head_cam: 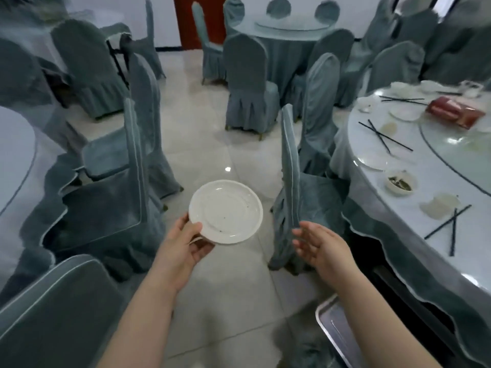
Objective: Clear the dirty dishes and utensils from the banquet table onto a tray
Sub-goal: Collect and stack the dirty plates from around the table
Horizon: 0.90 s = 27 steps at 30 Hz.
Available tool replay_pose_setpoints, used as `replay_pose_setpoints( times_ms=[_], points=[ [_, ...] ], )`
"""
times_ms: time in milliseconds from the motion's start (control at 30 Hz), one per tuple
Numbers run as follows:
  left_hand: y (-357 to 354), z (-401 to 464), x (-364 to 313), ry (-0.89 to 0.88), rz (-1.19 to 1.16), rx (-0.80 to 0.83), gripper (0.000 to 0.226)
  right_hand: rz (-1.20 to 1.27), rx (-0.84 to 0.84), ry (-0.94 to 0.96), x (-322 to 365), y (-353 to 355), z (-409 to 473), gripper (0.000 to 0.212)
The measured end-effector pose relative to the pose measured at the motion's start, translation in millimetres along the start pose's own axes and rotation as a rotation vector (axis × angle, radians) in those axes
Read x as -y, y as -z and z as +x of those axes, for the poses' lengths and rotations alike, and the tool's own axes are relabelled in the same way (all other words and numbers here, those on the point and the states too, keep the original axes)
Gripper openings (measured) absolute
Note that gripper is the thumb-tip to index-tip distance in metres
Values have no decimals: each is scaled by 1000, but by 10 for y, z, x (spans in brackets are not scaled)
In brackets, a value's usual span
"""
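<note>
A: What has the left hand (pixel 183 245) got?
B: A white plate (pixel 225 211), pinched at its near-left rim, thumb on top, fingers underneath. It is round, so no long axis; its face tilts up, slightly toward the camera, with a few dark specks.
A: And the right hand (pixel 321 248)?
B: Open and empty, fingers spread loosely, palm facing left toward the plate, apart from it.
A: Where is the tray (pixel 335 333)?
B: Below the right forearm, metal. The banquet table (pixel 398 235) lies right of that hand, with black chopsticks (pixel 449 227) and a small bowl (pixel 400 183).
</note>
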<state>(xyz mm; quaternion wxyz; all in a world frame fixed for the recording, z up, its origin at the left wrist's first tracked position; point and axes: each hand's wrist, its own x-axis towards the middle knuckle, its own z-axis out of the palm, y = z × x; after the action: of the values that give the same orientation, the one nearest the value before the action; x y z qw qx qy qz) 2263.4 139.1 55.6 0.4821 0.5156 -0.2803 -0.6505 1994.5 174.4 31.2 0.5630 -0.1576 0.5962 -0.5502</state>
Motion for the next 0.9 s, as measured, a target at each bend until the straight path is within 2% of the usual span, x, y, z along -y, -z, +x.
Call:
replay_pose_setpoints(
  times_ms=[200,400,500,733,900],
  points=[
    [-825,1268,-268,65,23,243,33,96,-258,61,357,112,695,14],
    [-1523,2282,-692,65,136,507,36,216,-427,100,709,89,1199,20],
    [-1897,2703,-811,89,170,543,35,282,-523,102,857,71,1466,18],
    [-2724,3686,-844,119,208,574,30,383,-621,61,1254,402,2550,18],
    [-3204,4301,-896,130,224,533,30,414,-693,7,1574,779,3500,32]
  ],
)
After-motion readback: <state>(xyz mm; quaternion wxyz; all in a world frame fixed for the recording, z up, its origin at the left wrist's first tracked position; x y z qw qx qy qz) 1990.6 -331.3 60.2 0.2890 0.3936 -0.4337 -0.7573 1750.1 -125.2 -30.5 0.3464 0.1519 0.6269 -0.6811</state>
